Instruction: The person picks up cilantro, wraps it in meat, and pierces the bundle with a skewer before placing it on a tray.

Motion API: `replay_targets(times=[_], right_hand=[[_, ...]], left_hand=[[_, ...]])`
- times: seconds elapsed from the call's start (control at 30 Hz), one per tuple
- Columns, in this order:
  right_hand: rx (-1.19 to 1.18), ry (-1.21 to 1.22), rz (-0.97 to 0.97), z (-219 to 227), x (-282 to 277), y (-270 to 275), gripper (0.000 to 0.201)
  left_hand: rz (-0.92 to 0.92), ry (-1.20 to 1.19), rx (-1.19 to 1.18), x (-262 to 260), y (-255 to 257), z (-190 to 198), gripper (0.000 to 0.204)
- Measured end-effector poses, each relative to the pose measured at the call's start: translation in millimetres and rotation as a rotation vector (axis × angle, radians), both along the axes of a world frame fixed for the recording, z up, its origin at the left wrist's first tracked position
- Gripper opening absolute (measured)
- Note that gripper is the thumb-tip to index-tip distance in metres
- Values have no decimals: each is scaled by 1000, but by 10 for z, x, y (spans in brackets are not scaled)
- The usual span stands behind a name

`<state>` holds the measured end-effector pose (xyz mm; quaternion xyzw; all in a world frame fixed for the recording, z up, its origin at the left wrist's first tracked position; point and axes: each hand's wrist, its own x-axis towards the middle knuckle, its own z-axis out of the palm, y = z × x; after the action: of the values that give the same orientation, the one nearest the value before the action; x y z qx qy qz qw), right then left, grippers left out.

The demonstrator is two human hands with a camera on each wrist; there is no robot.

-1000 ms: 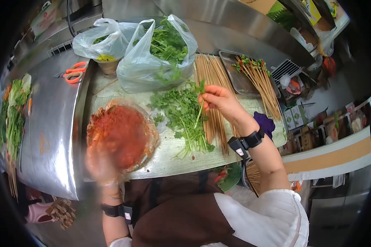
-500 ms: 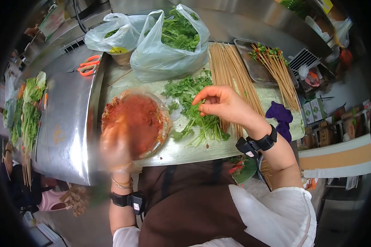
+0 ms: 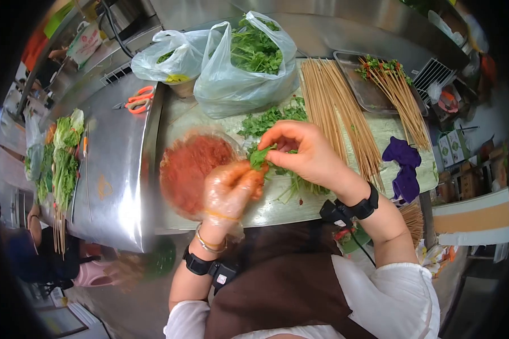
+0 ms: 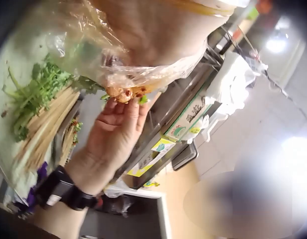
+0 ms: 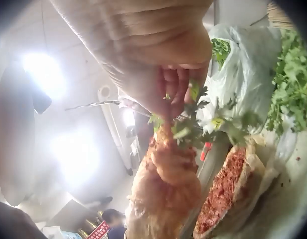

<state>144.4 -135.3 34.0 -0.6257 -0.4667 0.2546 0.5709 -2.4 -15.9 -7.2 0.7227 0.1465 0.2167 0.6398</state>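
The gloved left hand (image 3: 229, 189) has curled fingers, smeared orange-red, around the lower part of a green herb sprig (image 3: 259, 158). The bare right hand (image 3: 308, 151) pinches the sprig's upper side between thumb and fingers. Both hands' fingertips meet in the left wrist view, where the left hand (image 4: 143, 37) is above the right hand (image 4: 111, 139). Leaves (image 5: 193, 122) stick out between them in the right wrist view. Whether the glove also holds meat cannot be told. Left of the hands is a round container of red, sauced mixture (image 3: 195, 172); loose herbs (image 3: 266, 120) lie behind them.
Wooden skewers (image 3: 333, 107) lie right of the herbs, near a metal tray (image 3: 362, 93) with filled skewers (image 3: 398, 96). A purple cloth (image 3: 404, 164) is at the right. Plastic bags (image 3: 246, 85) stand behind. Orange scissors (image 3: 139, 101) and vegetable skewers (image 3: 65, 164) are at the left.
The left hand has come up and right from the red mixture to the sprig. The right hand has moved from the herb pile towards the left hand. The head view has shifted.
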Motion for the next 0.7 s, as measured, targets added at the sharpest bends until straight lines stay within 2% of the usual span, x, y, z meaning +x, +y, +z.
replay_targets(times=[0.07, 0.1, 0.2, 0.27, 0.37, 0.4, 0.47, 0.5, 0.6, 0.7], right_hand=[[70, 25, -18, -141, -19, 3, 13], [93, 4, -10, -189, -61, 4, 13], [174, -89, 12, -282, -122, 52, 13], [176, -118, 36, -219, -114, 69, 13], [245, -121, -143, 3, 156, -42, 14], [206, -168, -117, 96, 115, -65, 15], [121, -265, -70, 223, -42, -127, 18], [139, -412, -36, 193, -127, -108, 25], [190, -769, -153, -55, -306, 47, 28], [263, -888, -217, -266, -259, 158, 28]], left_hand=[[5, -5, -505, -30, 22, 9, 13], [0, -53, -603, -29, 16, 33, 15], [12, -26, -575, -92, 97, -64, 11], [31, -44, -663, -153, 160, -53, 13], [167, -102, -904, -205, 187, 50, 12], [231, -126, -1002, -218, 185, 83, 11], [177, -149, -1022, -241, 252, -33, 14], [161, -157, -1039, -227, 272, -84, 14], [145, -173, -1057, -217, 188, -64, 15], [155, -175, -1062, -254, 85, -33, 14]])
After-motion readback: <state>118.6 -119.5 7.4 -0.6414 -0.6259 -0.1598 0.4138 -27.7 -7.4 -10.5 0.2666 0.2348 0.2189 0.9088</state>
